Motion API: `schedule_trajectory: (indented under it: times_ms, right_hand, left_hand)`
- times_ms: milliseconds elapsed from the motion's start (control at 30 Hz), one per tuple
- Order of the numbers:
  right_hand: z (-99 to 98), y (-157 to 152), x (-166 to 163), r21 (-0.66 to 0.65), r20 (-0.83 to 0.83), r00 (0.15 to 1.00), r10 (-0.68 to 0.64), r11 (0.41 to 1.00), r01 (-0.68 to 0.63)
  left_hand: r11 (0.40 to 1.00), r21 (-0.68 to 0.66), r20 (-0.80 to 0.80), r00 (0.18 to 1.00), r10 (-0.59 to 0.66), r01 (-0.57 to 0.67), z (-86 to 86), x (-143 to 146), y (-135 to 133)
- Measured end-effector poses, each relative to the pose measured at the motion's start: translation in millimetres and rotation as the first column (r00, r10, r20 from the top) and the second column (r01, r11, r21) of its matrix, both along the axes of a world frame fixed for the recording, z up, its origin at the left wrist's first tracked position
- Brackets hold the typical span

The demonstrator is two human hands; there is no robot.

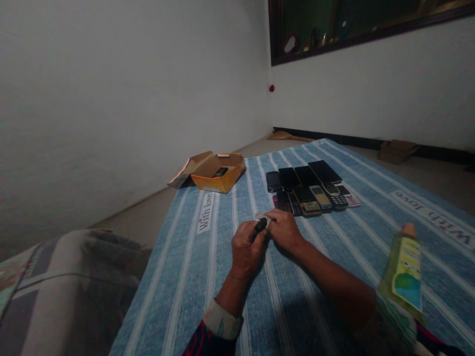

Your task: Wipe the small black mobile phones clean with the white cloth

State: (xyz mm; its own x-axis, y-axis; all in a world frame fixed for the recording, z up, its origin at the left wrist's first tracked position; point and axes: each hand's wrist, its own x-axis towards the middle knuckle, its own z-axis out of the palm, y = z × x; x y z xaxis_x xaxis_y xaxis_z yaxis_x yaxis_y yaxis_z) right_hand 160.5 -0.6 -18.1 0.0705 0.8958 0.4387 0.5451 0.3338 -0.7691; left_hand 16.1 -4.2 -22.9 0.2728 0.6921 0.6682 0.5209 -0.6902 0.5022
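My left hand [245, 249] is closed around a small black object [259, 228], most likely a mobile phone seen edge-on, much of it covered by the fingers. Up against it is my right hand [285, 231], its fingers pinching a small whitish piece of cloth or tissue [261, 216]. Just beyond the hands lie several phones in two rows. Flat dark smartphones [323, 170] make up most of the far row. Keypad phones [307, 199] fill the near one, some overlapping.
An open orange cardboard box [217, 184], with a dark phone [221, 171] inside, sits at the left far edge of the striped blue cloth [178, 277]. A bottle of yellow-green liquid [404, 272] lies near my right forearm. Grey bundled fabric [74, 291] is at left.
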Motion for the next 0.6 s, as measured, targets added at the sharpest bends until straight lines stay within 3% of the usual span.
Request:
schedule_trajectory:
  times_ms: [100, 200, 367, 600]
  right_hand:
    - [-2.4, 2.7, -0.8, -0.118, -0.213, 0.977, 0.020, 0.992, -0.046]
    - [-2.2, 1.4, -2.2, -0.070, -0.242, 0.970, -0.001, 0.997, -0.016]
    - [0.7, -3.4, -1.4, 0.146, -0.020, 0.999, -0.042, 0.988, 0.045]
    - [-1.8, -10.0, -9.9, 0.221, 0.276, 0.954, -0.120, 0.973, 0.059]
  left_hand:
    - [0.999, -0.033, 0.027, 1.000, -0.009, 0.010, -0.2, -1.0, 0.4]
    - [0.996, -0.084, 0.076, 0.997, -0.033, 0.039, 1.7, -0.5, 1.4]
    - [0.984, -0.164, 0.173, 0.984, -0.042, 0.071, 1.4, 3.6, 3.5]
    - [0.969, -0.243, 0.223, 0.975, 0.009, 0.047, -1.6, 1.9, 1.7]
